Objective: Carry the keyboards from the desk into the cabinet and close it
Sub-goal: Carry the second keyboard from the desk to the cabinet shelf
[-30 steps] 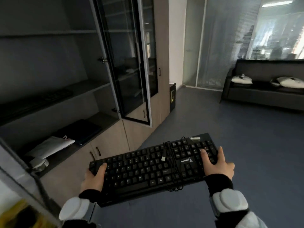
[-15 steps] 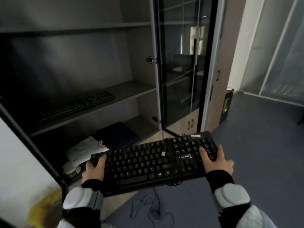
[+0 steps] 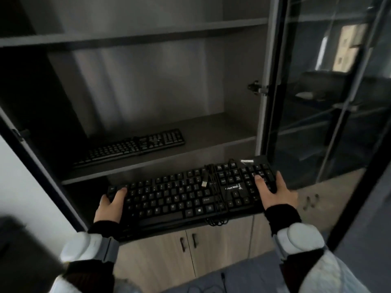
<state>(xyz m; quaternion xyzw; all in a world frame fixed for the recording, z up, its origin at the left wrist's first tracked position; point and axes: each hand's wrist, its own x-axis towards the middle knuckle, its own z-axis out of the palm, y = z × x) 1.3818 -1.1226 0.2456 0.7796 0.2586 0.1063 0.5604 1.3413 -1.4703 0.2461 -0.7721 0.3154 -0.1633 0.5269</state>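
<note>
Head view, single frame.

Left grip [image 3: 110, 205] is clamped on the left end of the held keyboard [image 3: 179, 195]. My thumb lies on top over the outermost keys. My fingers go under the edge and are hidden.

Right grip [image 3: 273, 192] is clamped on the right end. The thumb rests on the number pad and one finger runs along the right edge. The rest are underneath, not visible.

Held keyboard: black, keys up, spanning from one grip to the other, in the air. Its right end sits farther from me than the left. Its cable [image 3: 220, 208] is wound round the body just left of the arrow-key block, and the USB plug [image 3: 204, 183] lies loose on the keys.

Position: in front of the open cabinet [image 3: 148, 81]. The keyboard's far edge is just short of and below the front lip of the shelf [image 3: 215, 130], and it is above the closed lower doors [image 3: 160, 256].

Second keyboard [image 3: 131, 148]: flat on that shelf, left of centre, keys up, well apart from the held one.

The glass door [image 3: 328, 102] stands open on my right, with the held keyboard's far right corner near its lower frame. There is a white band on each wrist [image 3: 300, 237].
</note>
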